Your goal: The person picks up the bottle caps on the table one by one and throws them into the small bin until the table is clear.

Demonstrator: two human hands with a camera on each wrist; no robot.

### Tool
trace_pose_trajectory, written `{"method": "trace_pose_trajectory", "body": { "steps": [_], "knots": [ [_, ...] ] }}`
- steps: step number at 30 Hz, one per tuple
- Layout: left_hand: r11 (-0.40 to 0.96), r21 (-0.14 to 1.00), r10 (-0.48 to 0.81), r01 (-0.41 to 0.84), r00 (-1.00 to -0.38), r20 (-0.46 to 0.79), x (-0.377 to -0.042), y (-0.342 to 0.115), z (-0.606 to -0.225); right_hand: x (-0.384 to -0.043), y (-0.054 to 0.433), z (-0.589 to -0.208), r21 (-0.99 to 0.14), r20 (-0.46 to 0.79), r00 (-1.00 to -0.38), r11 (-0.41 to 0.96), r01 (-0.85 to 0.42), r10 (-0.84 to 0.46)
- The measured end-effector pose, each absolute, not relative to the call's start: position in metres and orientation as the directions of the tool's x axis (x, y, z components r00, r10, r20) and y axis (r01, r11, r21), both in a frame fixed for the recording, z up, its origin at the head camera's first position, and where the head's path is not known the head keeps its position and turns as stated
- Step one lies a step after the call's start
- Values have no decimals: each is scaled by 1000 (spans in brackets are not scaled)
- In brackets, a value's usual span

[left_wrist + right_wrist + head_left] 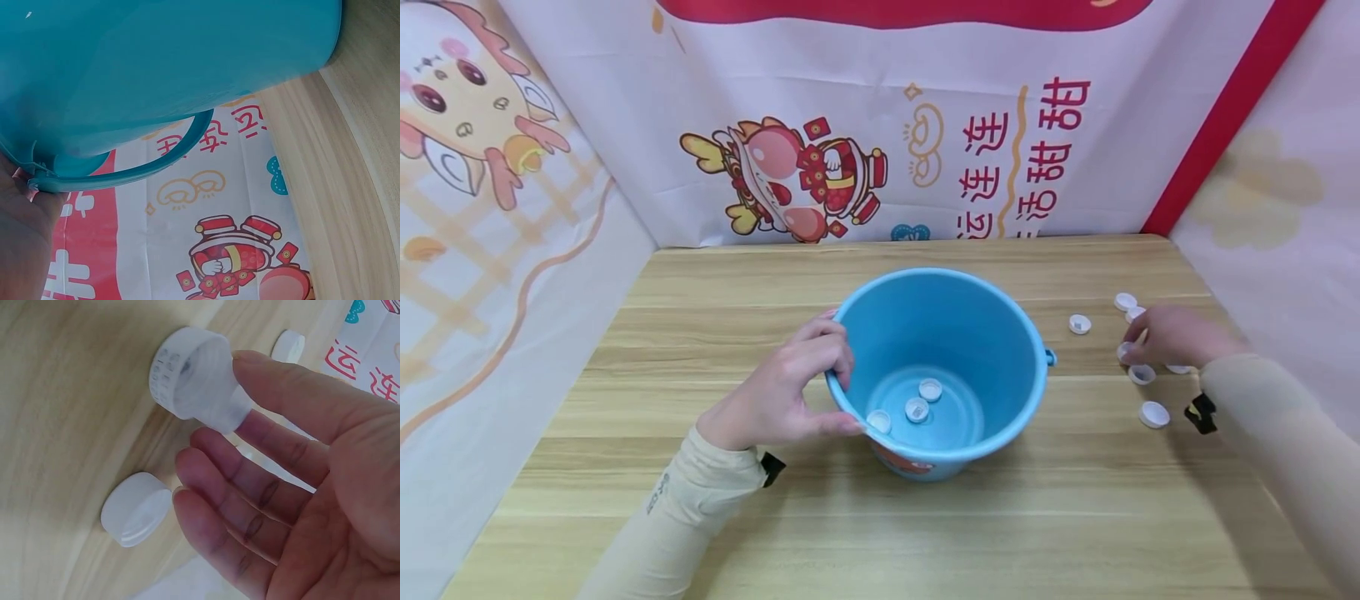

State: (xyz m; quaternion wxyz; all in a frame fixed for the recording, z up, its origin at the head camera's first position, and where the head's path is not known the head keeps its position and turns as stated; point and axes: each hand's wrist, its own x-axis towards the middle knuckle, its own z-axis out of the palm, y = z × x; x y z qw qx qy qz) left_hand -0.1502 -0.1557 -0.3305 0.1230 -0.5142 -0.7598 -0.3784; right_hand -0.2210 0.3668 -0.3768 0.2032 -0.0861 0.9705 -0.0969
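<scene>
A blue bucket [940, 333] stands on the table with three white bottle caps [930, 389] on its floor. My left hand [790, 383] grips the bucket's left rim, fingers curled over the edge; from the left wrist the bucket wall [162, 56] and its curved handle [144, 174] show. To the right of the bucket, my right hand [1183, 333] pinches a white bottle cap [232, 407] between thumb and index finger, low over the table. Close by that cap is a cap with printed characters on its side [187, 372]. Another cap [136, 509] lies near the other fingertips.
Several more white caps lie on the table at right, including one nearer the bucket [1079, 323] and one toward the front [1153, 414]. The wooden table [647, 400] meets printed cloth walls [895, 125] at the back and sides.
</scene>
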Motion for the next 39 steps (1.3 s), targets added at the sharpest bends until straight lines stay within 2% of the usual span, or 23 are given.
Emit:
{"method": "trace_pose_trajectory", "body": {
  "steps": [6,11,16,23,32,39],
  "knots": [
    [191,457,687,869,-451,570,-149,-156,-331,-222,364,-382,-214,-347,-908,962,-167,-235],
    [193,458,688,867,-453,567,-149,-157,-331,-221,361,-383,-244,-331,-918,960,-139,-218],
    [187,454,689,871,-445,571,-149,-156,-331,-219,362,-375,-288,-264,-943,949,-125,-204],
    [191,455,690,870,-449,568,-150,-157,-331,-219,356,-343,-331,-158,-966,932,-146,-207],
    [202,455,694,867,-454,559,-151,-157,-332,-204,324,-296,-365,-32,-987,921,-136,-158],
    [200,453,696,869,-451,559,-150,-157,-331,-189,290,-267,-359,102,-972,903,-235,-212]
  ]
}}
